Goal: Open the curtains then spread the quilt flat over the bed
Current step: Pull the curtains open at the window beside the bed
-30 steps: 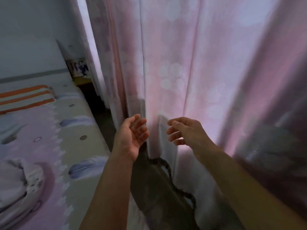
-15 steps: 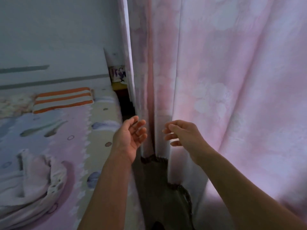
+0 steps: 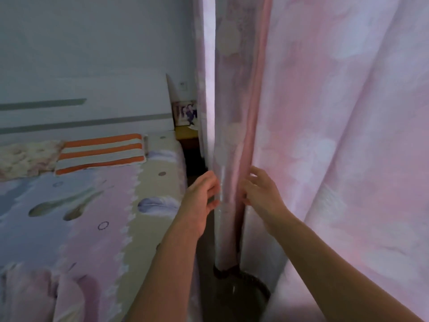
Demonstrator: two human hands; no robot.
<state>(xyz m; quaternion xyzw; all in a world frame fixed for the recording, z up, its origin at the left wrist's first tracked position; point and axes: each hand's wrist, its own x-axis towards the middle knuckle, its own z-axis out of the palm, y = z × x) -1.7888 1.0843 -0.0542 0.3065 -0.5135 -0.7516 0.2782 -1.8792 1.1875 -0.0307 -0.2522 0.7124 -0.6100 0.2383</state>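
The curtains (image 3: 336,135) hang shut along the right side of the bed (image 3: 104,205), pink cloth with pale flowers, falling in long loose pleats to the dark floor (image 3: 232,296). They look thin and light, since daylight glows through them, and soft enough to bunch in a fist. They should slide along their rail with little effort, though a pull low down may drag the cloth rather than move the top. The best place to take hold is the free vertical edge where the two panels meet, and one narrow fold (image 3: 228,135) stands out there, with a bright gap (image 3: 209,89) just to its left.

The left hand (image 3: 202,201) reaches forward with the arm nearly straight and its back toward the camera. Its fingers curl round the left edge of that fold and grip it. The right hand (image 3: 264,196) comes in from the right on a long outstretched arm, its fingers (image 3: 255,173) loosely spread with the tips at the right side of the same fold. It touches or nearly touches the cloth and does not yet pinch it; blur hides the exact contact.

The quilt (image 3: 30,291) lies bunched in soft rolls at the near corner of the bed, well apart from both hands. It looks limp and puffy, best taken by its corners. A striped pillow (image 3: 99,152) rests at the head end.
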